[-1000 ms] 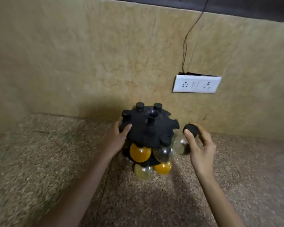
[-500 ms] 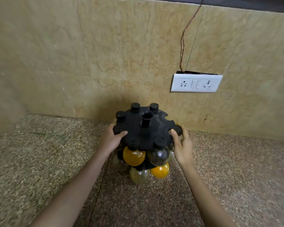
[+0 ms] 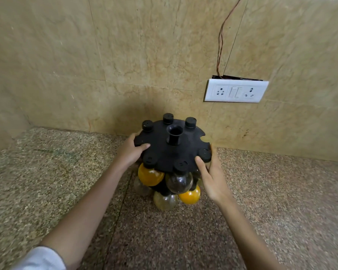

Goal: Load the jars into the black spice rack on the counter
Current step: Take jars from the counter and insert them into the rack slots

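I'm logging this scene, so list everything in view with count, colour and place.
spice rack: one, black, on the counter near the wall.
jars: six black caps in the top disc; round bodies below, two orange, the rest clear; full count hidden.
empty slots: at least two, on the disc's right rim.
counter: one, speckled stone.
socket plate: one, white, on the beige wall.
wire: reddish, above the plate.
left hand: on the disc's left edge.
right hand: at the right edge.

Both hands, left hand [image 3: 129,152] and right hand [image 3: 213,178], on black spice rack [image 3: 164,149].
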